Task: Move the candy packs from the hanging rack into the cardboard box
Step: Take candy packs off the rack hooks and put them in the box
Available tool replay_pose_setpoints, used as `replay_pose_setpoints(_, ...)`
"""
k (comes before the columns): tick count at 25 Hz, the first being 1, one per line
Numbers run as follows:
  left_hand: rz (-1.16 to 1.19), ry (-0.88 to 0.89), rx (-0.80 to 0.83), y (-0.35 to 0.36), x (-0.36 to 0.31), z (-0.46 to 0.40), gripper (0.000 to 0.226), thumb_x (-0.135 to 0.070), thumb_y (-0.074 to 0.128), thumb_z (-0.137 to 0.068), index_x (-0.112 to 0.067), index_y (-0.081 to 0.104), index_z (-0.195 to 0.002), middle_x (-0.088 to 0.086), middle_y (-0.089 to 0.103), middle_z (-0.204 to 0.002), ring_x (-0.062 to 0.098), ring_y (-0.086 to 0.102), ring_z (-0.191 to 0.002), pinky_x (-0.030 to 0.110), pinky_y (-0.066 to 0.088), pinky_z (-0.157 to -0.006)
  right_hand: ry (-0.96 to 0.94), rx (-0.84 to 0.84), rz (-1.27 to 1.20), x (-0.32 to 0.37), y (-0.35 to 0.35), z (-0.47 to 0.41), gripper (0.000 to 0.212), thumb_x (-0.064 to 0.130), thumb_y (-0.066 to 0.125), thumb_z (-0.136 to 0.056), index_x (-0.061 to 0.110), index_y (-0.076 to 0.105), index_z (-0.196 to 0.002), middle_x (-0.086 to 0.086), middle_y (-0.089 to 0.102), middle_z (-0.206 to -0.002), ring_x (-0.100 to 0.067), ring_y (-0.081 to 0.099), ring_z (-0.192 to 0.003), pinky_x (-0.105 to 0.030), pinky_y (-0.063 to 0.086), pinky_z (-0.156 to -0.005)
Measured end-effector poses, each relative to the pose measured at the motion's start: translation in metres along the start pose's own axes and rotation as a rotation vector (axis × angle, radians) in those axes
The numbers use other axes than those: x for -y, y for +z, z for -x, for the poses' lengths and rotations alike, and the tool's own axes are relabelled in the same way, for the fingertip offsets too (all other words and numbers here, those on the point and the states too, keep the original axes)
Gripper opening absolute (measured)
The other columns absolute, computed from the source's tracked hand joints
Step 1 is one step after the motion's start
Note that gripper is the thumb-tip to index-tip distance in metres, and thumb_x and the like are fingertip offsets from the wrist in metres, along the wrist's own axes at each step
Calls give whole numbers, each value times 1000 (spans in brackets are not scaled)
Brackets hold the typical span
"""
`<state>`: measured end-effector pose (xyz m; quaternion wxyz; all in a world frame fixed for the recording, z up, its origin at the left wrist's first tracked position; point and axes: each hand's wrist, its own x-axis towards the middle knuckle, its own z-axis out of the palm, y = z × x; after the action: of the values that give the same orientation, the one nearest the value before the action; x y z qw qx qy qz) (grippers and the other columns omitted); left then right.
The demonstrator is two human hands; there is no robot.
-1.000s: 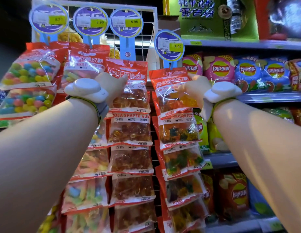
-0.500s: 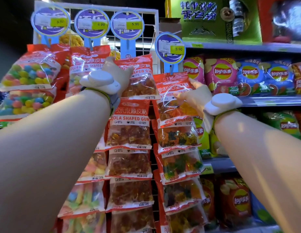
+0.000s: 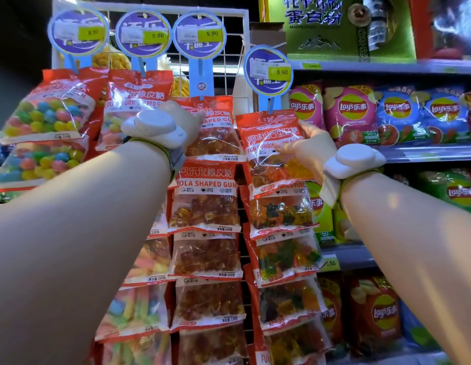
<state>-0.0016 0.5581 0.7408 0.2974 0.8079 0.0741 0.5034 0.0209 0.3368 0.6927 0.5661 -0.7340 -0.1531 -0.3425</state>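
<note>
At this moment the work looked barely begun: every column on the hanging rack (image 3: pixel 237 27) was still loaded from top hook to the lower edge of view, and the cardboard box was nowhere in sight, so how many packs had gone into it could not be judged. At far left the packs of round coloured candies (image 3: pixel 44 122) hung tilted and untouched, with the worm-shaped gummy packs (image 3: pixel 135 101) close beside them and partly hidden by the left forearm. The left hand (image 3: pixel 181 119) was raised to the top cola gummy pack (image 3: pixel 213 127), fingers curled at its upper left edge; the white wrist device (image 3: pixel 152 127) covered most of the grip, but it seemed to be holding that pack. Next along, the right hand (image 3: pixel 305 151) pinched the top fun-combination gummy pack (image 3: pixel 268 138) at its right edge, thumb across the front, just under the round price tag (image 3: pixel 268 72). Both packs appeared still on their hooks, so lifting them off, and the whole carry to the box, remained. Room was tight: the columns nearly touched, the tags overhung the hooks, and the shelf of crisp bags (image 3: pixel 352 111) crowded the right side, so the freest way out was probably straight toward the person.
</note>
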Motion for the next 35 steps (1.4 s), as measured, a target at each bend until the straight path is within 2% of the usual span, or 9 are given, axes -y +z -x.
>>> replay_pose_setpoints(3, 37, 2, 25, -4, 3, 5, 42, -50, 53, -94, -9, 55, -100, 4, 46, -70, 23, 52, -93, 31, 42, -74, -15, -4, 6, 1, 0, 4, 88, 21, 77, -77, 24, 27, -148, -2, 38, -149, -24, 40, -135, -37, 34, -113)
replay_pose_setpoints(5, 44, 19, 60, -6, 7, 9, 57, -47, 55, -93, -1, 54, -126, 13, 63, -101, 29, 58, -105, 33, 49, -84, -24, -9, 6, 2, 0, 7, 87, 20, 77, -77, 23, 26, -148, -2, 38, -149, -23, 41, -134, -35, 35, -111)
replay_pose_setpoints(7, -5, 25, 68, -6, 11, 18, 67, -48, 56, -92, -3, 42, -141, 16, 57, -130, 33, 57, -116, 41, 48, -98, -22, -20, -1, 4, 0, 13, 87, 18, 76, -78, 23, 25, -149, -2, 43, -145, -20, 46, -128, -28, 39, -105)
replay_pose_setpoints(10, 30, 33, 116, -5, 14, 33, 66, -44, 53, -95, -15, 29, -149, 14, 49, -141, 36, 50, -126, 45, 42, -105, -48, -53, 35, 8, 2, 24, 82, 20, 74, -81, 19, 26, -148, -1, 52, -135, -18, 52, -119, -25, 40, -97)
replay_pose_setpoints(12, 101, 32, 160, -6, 18, 41, 64, -41, 53, -96, -18, 28, -150, 15, 50, -140, 38, 51, -125, 45, 44, -102, -52, -69, 54, 13, 6, 31, 75, 21, 71, -83, 15, 30, -146, 2, 55, -126, -15, 54, -113, -23, 40, -95)
replay_pose_setpoints(16, 99, 88, 191, -12, 26, 58, 54, -27, 58, -94, -17, 38, -143, 14, 54, -132, 35, 57, -116, 42, 48, -94, 24, -94, 193, 24, 14, 52, 78, 34, 70, -83, 15, 29, -147, -6, 40, -147, -23, 38, -135, -30, 29, -113)
replay_pose_setpoints(22, 87, 182, 150, -26, 52, 98, 51, -22, 62, -88, -16, 49, -136, 13, 53, -129, 31, 53, -117, 36, 43, -96, 31, -84, 393, 27, 13, 112, 45, 41, 63, -86, 23, 56, -126, 0, 62, -125, -24, 58, -112, -30, 44, -88)
replay_pose_setpoints(26, 69, 178, 118, -29, 65, 132, 50, -28, 59, -87, -16, 51, -135, 12, 48, -135, 31, 44, -127, 38, 37, -103, 125, -64, 545, 24, 12, 148, 53, 43, 59, -88, 10, 52, -130, -8, 60, -125, -31, 57, -113, -35, 45, -90)
replay_pose_setpoints(35, 65, 251, 336, -28, 44, 235, 63, -34, 57, -89, -18, 37, -147, 11, 46, -142, 34, 39, -132, 42, 32, -109, 203, 51, 679, -12, -44, 214, 81, 54, 61, -82, 16, 30, -146, -4, 42, -147, -28, 42, -132, -39, 41, -105)
